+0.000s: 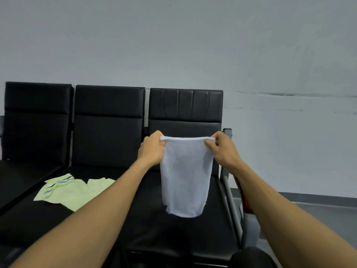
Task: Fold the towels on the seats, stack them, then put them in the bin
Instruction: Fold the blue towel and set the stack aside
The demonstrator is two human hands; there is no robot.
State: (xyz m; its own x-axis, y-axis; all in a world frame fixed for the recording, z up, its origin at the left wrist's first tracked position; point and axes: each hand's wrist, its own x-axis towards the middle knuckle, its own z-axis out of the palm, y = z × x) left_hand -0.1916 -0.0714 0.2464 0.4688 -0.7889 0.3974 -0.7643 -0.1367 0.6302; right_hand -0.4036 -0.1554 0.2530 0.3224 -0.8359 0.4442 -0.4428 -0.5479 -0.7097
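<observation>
A white towel [185,175] hangs in the air above the rightmost black seat [185,235]. My left hand [152,147] pinches its top left corner and my right hand [222,147] pinches its top right corner, so the top edge is stretched level. The towel's lower end hangs free a little above the seat cushion. A crumpled light green towel [73,190] with a blue and green stripe lies on the middle seat [104,215], to the left of my left forearm.
Three joined black seats stand against a pale grey wall [270,64]. A grey metal armrest and frame [228,182] close off the right end of the row. A reddish object [245,200] shows behind my right forearm, with grey floor [318,209] beyond.
</observation>
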